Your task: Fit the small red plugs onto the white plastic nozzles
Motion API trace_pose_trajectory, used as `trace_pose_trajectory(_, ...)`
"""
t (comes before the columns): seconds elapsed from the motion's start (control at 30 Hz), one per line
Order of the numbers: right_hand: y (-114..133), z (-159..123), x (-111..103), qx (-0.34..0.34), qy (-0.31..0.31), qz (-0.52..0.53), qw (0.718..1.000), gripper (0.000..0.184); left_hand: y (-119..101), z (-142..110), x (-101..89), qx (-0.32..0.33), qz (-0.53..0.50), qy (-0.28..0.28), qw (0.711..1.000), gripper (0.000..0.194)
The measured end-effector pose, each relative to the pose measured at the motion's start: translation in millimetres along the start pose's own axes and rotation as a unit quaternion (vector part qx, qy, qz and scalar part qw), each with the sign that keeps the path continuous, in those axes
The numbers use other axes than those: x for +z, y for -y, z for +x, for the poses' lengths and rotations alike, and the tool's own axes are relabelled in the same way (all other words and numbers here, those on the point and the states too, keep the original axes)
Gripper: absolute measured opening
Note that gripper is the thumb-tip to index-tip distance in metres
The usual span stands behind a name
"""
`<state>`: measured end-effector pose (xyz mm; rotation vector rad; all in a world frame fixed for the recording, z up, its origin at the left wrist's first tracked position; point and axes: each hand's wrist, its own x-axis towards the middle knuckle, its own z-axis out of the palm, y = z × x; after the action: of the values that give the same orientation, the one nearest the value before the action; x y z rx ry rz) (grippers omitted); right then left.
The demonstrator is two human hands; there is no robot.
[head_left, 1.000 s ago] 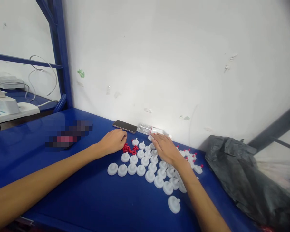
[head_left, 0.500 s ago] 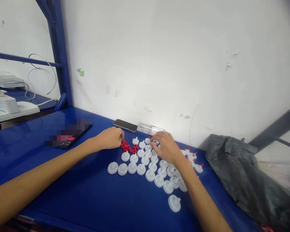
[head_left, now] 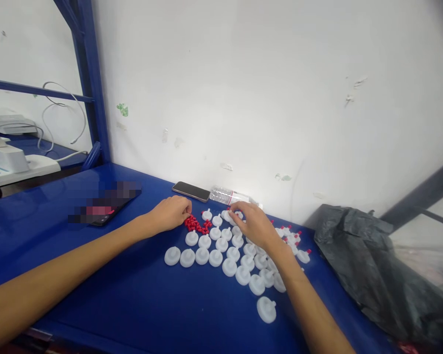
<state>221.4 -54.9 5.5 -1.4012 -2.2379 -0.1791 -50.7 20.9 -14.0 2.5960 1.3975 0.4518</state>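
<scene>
My left hand [head_left: 172,213] is at the left edge of a pile of small red caps [head_left: 195,224]. Its thumb and fingers are pinched together, and whatever lies between the tips is too small to make out. To the right, my right hand [head_left: 251,221] reaches over white round pieces with short nozzles [head_left: 215,258]. Its thumb and forefinger close around the red-tipped nozzle of one white piece [head_left: 225,215] at the back. The hand and forearm hide part of the group. More white pieces with red tips [head_left: 292,238] lie beyond the right wrist.
A phone [head_left: 191,191] and a clear plastic bottle [head_left: 225,195] lie along the wall. A dark tablet-like device [head_left: 107,211] is on the left of the blue table [head_left: 143,300]. A black plastic bag [head_left: 369,265] slumps at the right, and a power strip [head_left: 40,166] is far left.
My right fingers have drawn together at a red-tipped white piece at the back. My left hand has shifted very slightly right, its fingertips now pinched beside the red caps.
</scene>
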Motion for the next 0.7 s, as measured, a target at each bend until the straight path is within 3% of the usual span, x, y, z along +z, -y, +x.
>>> trace_pose_trajectory(0.13, 10, 1, 1, 0.024, 0.004, 0.027, 0.999, 0.013, -2, 0, -3.3, 0.008, -0.017, -0.043, 0.999, 0.017)
trace_pose_trajectory(0.27, 20, 2, 1, -0.012, 0.006, 0.001, 1.0, 0.011, -12, -2, -4.0, 0.083, -0.082, -0.102, 0.988, 0.022)
trace_pose_trajectory(0.47, 33, 2, 2, -0.052, 0.004, -0.027, 0.998, 0.017, -32, -12, 3.0, 0.189, -0.133, -0.095, 0.968, 0.028)
trace_pose_trajectory(0.7, 38, 2, 6, -0.086, -0.016, -0.084, 0.993, 0.018, -40, -17, 5.0, 0.215, -0.145, -0.087, 0.962, 0.027)
